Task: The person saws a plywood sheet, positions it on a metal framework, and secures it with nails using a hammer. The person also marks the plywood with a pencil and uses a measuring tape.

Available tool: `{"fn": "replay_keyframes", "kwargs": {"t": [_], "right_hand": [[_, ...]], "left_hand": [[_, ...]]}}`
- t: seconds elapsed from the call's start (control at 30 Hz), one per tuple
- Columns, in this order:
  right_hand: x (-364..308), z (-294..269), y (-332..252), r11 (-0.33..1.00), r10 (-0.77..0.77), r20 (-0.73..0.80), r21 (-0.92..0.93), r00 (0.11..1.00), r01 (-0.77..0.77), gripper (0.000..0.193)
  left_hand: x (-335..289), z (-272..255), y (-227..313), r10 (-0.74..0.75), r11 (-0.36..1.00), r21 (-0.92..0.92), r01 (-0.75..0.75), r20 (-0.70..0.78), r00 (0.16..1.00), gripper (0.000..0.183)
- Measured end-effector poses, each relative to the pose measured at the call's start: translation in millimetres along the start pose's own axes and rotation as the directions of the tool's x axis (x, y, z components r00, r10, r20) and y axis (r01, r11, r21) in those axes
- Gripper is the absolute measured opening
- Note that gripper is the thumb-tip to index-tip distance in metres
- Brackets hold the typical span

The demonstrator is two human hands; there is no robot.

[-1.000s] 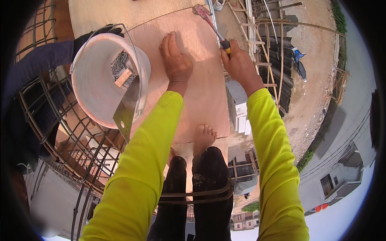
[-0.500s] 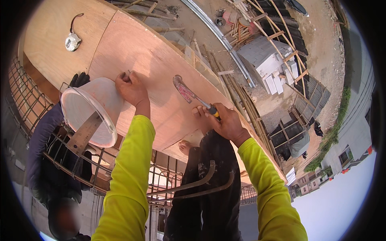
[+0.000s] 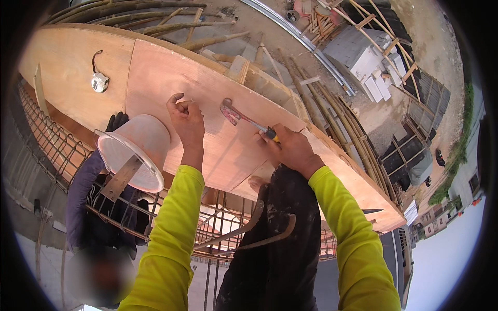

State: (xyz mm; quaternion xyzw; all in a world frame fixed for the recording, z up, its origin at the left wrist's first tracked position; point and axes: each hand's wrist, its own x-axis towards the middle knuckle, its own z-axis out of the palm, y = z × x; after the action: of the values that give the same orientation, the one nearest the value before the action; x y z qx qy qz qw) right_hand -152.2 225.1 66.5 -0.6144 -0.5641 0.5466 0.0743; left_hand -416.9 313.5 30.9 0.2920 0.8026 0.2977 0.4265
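Observation:
My right hand (image 3: 293,146) grips the black-and-yellow handle of a claw hammer (image 3: 239,115). The hammer's worn, reddish head is over the plywood sheet (image 3: 150,78). My left hand (image 3: 188,122) is above the same sheet, its fingers curled and pinched on a small thin piece that looks like a nail, partly hidden. Left of that hand, a whitish bucket (image 3: 150,129) leans over, with a flat brown strip (image 3: 122,179) sticking out of its mouth. Another person's black-gloved hand (image 3: 117,121) is at the bucket's far side.
A white tape measure (image 3: 99,82) lies on the plywood at the far left. Rebar mesh (image 3: 46,129) runs along the near side. Beyond the far edge, at ground level, are bamboo poles (image 3: 337,124) and stacked grey blocks (image 3: 363,52). My bare foot (image 3: 256,182) is on the boards.
My view has shifted, so the bucket, tape measure and plywood appear farther right. My left hand has lifted off the sheet, its fingers turned upward. The hammer stays in my right hand.

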Motion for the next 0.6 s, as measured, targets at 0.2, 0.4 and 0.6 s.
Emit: {"fn": "replay_keyframes", "kwargs": {"t": [0.2,0.4,0.6], "right_hand": [[-6.0,-1.8,-4.2,0.99,0.07,0.027,0.119,0.997,-0.073,0.033],[-11.1,7.2,4.8,0.991,0.085,0.026,0.103,0.996,-0.087,0.032],[-19.2,10.6,12.9,0.987,0.109,0.045,0.111,0.993,-0.113,0.032]], "left_hand": [[-13.1,29.8,19.4,-0.147,0.955,-0.228,0.191,0.198,0.969,0.011],[-5.8,49.8,8.5,0.227,0.947,-0.264,-0.181,0.158,0.961,0.009],[-3.9,49.8,-6.0,0.415,0.906,0.005,-0.424,0.188,0.89,0.012]]}}
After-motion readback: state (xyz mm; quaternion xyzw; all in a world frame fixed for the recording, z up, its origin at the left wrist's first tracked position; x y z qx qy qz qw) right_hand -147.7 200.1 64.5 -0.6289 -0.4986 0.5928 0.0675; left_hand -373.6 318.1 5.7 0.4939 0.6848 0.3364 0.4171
